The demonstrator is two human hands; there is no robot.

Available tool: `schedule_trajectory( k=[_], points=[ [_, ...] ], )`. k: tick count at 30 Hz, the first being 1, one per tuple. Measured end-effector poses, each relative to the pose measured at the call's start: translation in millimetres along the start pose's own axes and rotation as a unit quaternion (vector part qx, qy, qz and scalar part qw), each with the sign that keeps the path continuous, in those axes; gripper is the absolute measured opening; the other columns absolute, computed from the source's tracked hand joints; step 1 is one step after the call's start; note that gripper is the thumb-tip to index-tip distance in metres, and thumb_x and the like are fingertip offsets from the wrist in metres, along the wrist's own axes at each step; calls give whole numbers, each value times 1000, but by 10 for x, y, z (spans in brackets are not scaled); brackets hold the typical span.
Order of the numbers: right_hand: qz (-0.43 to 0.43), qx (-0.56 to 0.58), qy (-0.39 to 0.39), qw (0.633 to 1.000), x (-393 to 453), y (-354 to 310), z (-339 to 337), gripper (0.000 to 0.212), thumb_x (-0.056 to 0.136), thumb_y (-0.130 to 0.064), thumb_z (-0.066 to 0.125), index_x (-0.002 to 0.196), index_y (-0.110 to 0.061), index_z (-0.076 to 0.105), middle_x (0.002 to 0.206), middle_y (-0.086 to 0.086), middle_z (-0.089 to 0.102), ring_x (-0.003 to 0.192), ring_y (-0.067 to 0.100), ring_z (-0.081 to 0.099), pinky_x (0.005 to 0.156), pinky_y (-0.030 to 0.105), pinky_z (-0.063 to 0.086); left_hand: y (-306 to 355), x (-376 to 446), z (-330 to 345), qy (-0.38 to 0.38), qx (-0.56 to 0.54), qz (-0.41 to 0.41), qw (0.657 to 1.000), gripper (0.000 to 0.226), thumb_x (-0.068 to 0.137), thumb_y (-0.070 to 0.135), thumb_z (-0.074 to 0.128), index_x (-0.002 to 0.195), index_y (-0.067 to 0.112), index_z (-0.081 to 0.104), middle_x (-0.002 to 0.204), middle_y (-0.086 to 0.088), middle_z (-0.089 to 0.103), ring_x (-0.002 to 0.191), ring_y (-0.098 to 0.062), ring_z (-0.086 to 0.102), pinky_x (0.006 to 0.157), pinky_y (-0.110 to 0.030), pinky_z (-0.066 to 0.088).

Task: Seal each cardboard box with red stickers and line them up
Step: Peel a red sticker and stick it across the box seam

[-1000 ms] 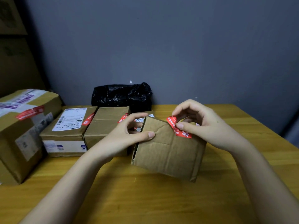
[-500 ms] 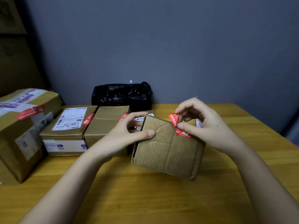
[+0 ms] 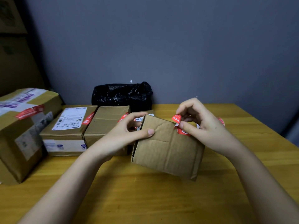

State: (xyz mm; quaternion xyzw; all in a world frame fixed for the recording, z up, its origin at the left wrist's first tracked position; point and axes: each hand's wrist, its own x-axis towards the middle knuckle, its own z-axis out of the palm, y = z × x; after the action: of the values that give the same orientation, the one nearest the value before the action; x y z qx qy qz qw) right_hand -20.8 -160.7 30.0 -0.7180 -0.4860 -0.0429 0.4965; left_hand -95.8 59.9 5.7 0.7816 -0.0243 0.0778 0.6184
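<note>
Sticker (image 3: 177, 118) peeled higher, hands gripping box (image 3: 168, 151)

The held cardboard box (image 3: 168, 147) is matt brown corrugated card, creased and rough. The red sticker (image 3: 177, 118) at its 1 o'clock corner looks like smooth paper. The table (image 3: 145, 199) is smooth yellow wood with visible grain. The black bag (image 3: 121, 94) at 12 o'clock is glossy, wrinkled plastic.

On the wooden table (image 3: 145, 199) the left hand (image 3: 124, 135) grips the upper left corner of a tilted cardboard box (image 3: 166, 151), thumb on its near face. The right hand (image 3: 202, 125) pinches a red sticker (image 3: 178, 122) at the box's top edge. Three stickered boxes sit in a row to the left, a black bag (image 3: 121, 94) behind them.
</note>
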Motion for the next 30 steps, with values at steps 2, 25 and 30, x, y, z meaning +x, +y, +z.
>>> schedule_trajectory(
  k=[2, 25, 30],
  points=[
    [-1, 13, -3, 1000, 1, 4, 1, 22, 85, -19, 59, 95, -37, 52, 93, -14, 59, 89, 7, 59, 84, 25, 48, 1, 1, -5, -2, 0, -1, 1000, 67, 50, 51, 75, 114, 41, 60, 112, 8, 66, 98, 4, 62, 71, -7, 45],
    [4, 191, 58, 980, -35, 87, -64, 22, 82, -15, 62, 93, -33, 57, 91, -4, 58, 88, 24, 61, 89, 55, 48, 23, -1, -24, -12, -8, -10, 1000, 59, 58, 45, 76, 114, 40, 61, 108, 14, 69, 98, 2, 64, 72, -9, 48],
    [9, 239, 80, 968, -38, 97, -44, 31, 85, 2, 53, 91, -29, 57, 84, -7, 60, 78, 14, 64, 90, 57, 48, -3, -2, -38, -16, -1, -5, 1000, 61, 55, 52, 73, 113, 41, 61, 111, 11, 67, 102, 0, 63, 76, -11, 49]
  ],
)
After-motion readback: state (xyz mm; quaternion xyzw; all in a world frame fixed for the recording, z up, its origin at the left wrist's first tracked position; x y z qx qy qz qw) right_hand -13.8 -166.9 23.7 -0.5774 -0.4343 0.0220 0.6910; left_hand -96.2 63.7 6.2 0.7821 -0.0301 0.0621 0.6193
